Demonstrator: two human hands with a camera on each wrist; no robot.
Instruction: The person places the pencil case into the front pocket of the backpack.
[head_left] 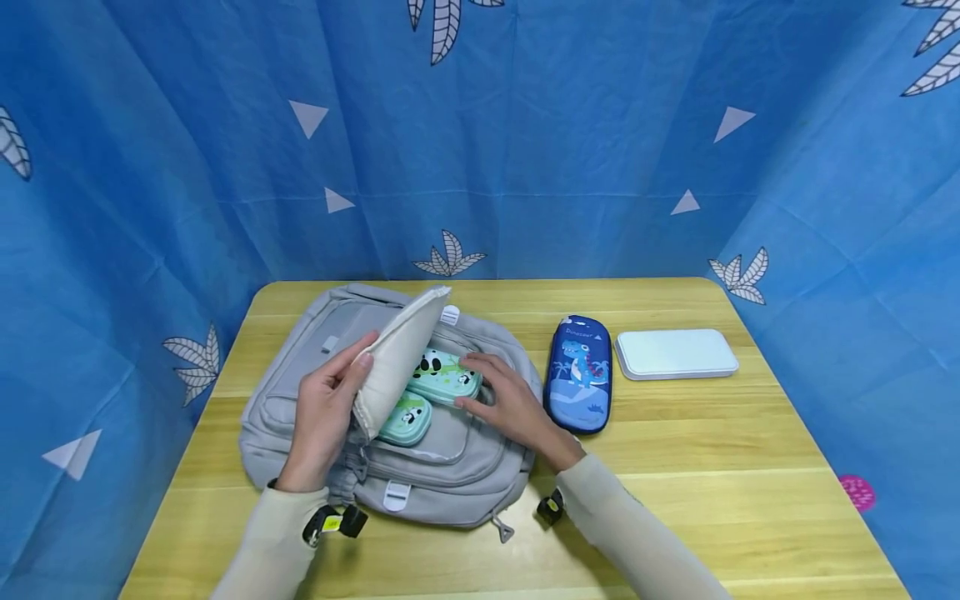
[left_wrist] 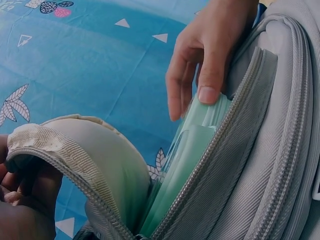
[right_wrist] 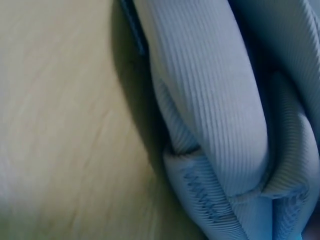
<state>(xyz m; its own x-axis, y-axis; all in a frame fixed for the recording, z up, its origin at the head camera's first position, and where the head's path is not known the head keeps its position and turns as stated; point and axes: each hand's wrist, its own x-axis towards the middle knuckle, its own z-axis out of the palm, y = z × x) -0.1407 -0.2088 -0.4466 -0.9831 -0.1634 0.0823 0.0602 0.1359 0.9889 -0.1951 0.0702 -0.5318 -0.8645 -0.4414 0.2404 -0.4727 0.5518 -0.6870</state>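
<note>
A grey backpack [head_left: 300, 333] lies on the table with its front pocket unzipped. My left hand [head_left: 318, 417] grips the edge of the pocket's cream-lined flap [head_left: 397, 358] and holds it raised. Inside the pocket are two mint-green pencil cases with panda prints. The upper pencil case [head_left: 442, 379] has my right hand [head_left: 517, 408] at its right end, thumb on the near side and fingers on the far side. The lower green case [head_left: 408, 419] lies closer to me, partly hidden by the flap. In the left wrist view, the right thumb [left_wrist: 209, 94] presses the case's end.
Right of the backpack lies a dark blue dinosaur pencil case [head_left: 577, 375]. Beside it is a white pencil case [head_left: 677, 353]. The wooden table [head_left: 712, 483] ends at a blue curtain [head_left: 600, 167] behind and on both sides. A zipper pull [head_left: 504, 530] hangs from the backpack's near side.
</note>
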